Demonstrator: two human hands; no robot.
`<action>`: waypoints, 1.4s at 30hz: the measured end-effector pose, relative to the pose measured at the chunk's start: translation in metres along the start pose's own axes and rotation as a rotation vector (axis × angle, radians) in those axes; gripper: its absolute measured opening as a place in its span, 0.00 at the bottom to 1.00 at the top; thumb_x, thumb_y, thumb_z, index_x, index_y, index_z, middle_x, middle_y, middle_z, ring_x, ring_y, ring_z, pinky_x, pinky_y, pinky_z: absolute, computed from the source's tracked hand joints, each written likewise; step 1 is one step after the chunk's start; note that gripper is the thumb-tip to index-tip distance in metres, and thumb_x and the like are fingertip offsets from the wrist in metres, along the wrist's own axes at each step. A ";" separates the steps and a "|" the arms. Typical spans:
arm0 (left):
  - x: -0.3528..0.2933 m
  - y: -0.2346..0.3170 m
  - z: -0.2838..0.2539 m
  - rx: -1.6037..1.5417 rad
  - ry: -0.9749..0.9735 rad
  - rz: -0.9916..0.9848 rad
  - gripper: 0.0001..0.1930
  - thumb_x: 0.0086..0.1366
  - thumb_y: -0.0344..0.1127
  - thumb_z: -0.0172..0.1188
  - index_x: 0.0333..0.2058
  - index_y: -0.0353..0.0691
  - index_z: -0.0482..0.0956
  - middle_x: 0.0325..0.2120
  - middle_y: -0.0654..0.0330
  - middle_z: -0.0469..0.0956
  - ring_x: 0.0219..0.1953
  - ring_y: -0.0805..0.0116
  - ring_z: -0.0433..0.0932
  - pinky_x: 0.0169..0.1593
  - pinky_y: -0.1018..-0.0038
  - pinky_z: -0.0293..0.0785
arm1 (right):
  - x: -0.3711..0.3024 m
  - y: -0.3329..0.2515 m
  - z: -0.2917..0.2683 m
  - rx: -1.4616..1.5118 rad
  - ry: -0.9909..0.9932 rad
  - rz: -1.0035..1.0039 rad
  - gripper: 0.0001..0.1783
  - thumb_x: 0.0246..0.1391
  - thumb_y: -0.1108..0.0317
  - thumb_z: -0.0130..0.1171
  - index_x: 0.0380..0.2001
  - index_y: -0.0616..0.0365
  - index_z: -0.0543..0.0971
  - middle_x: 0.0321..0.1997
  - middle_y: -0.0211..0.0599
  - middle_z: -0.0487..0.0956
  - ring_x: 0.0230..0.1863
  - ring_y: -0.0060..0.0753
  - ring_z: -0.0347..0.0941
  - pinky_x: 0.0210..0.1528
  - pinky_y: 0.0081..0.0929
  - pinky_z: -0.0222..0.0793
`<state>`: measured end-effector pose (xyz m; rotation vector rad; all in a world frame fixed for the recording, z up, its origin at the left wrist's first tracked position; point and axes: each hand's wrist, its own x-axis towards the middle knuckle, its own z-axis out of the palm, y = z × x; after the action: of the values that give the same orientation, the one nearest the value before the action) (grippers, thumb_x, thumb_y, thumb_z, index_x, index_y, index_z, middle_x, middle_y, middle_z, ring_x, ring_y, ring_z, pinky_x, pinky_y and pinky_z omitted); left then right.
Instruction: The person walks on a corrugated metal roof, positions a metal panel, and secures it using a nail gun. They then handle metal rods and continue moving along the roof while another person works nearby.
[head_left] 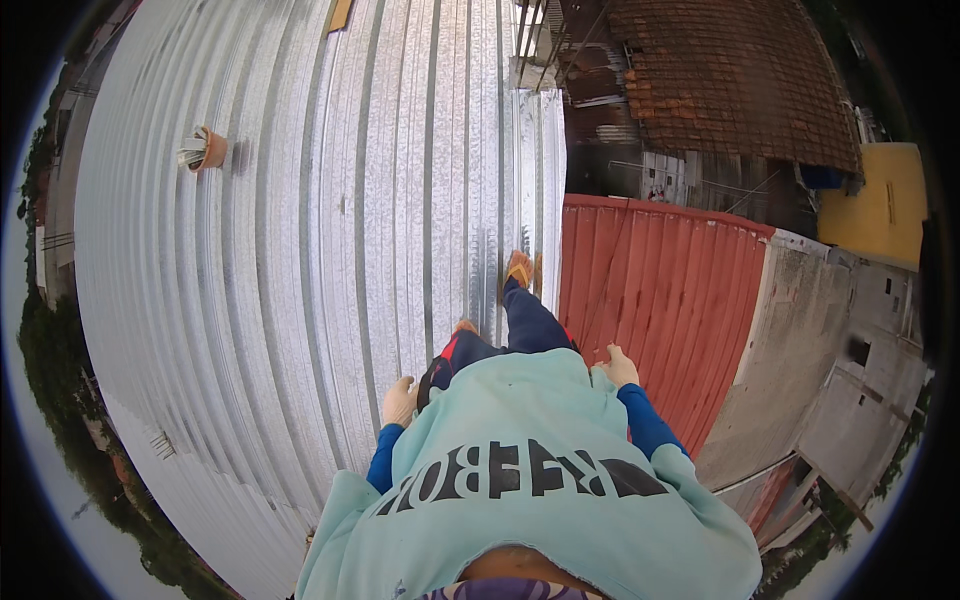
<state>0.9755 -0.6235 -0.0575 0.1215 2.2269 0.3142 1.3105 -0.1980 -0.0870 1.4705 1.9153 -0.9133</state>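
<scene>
My left hand (400, 402) hangs beside my left hip, over the silver corrugated metal roof (400, 200). Its fingers are loosely bent and partly hidden, and I see nothing in it. On the other side, my right hand (617, 367) is near the hem of my light green shirt (520, 410), with thumb and fingers slightly apart and no object visible in it. Both arms wear blue sleeves. My right foot, in an orange sandal (518, 267), is set forward on the metal near the roof's right edge; the left foot is farther back.
An orange bucket (213, 150) with pale items in it stands at the left. A yellowish board piece (340, 14) lies far ahead. Bars rise from a concrete post (538, 72) at the far edge. Beyond the right edge are a red metal roof (660, 290) and a tiled roof (740, 80).
</scene>
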 end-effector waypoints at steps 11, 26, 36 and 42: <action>0.091 0.206 -0.155 0.051 0.138 0.283 0.31 0.69 0.52 0.62 0.60 0.32 0.80 0.58 0.41 0.83 0.61 0.43 0.81 0.64 0.57 0.75 | 0.059 -0.098 -0.037 0.249 0.051 0.012 0.38 0.61 0.58 0.61 0.71 0.63 0.70 0.62 0.56 0.81 0.60 0.55 0.81 0.64 0.49 0.74; 0.313 0.265 -0.300 0.853 -0.512 0.591 0.28 0.69 0.56 0.57 0.47 0.33 0.86 0.40 0.42 0.87 0.43 0.47 0.84 0.52 0.58 0.77 | -0.085 -0.242 0.168 0.909 0.252 0.776 0.32 0.60 0.55 0.63 0.62 0.60 0.73 0.55 0.59 0.84 0.59 0.62 0.80 0.59 0.54 0.76; 0.364 0.496 -0.272 0.987 -0.479 1.021 0.23 0.72 0.46 0.59 0.45 0.26 0.85 0.36 0.48 0.86 0.38 0.60 0.80 0.48 0.63 0.74 | -0.113 -0.405 0.266 1.356 0.116 0.983 0.31 0.61 0.55 0.63 0.62 0.61 0.73 0.57 0.62 0.84 0.60 0.62 0.81 0.60 0.54 0.77; 0.270 0.563 -0.172 1.030 -0.590 1.232 0.30 0.73 0.46 0.61 0.62 0.23 0.78 0.57 0.39 0.83 0.58 0.51 0.82 0.62 0.63 0.75 | -0.044 -0.402 0.276 1.436 0.367 0.949 0.28 0.61 0.55 0.63 0.58 0.59 0.74 0.54 0.66 0.83 0.58 0.66 0.81 0.57 0.57 0.76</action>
<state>0.6609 -0.0600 -0.0087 1.8653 1.2618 -0.2542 0.9380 -0.5094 -0.1500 3.0223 0.1986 -1.5997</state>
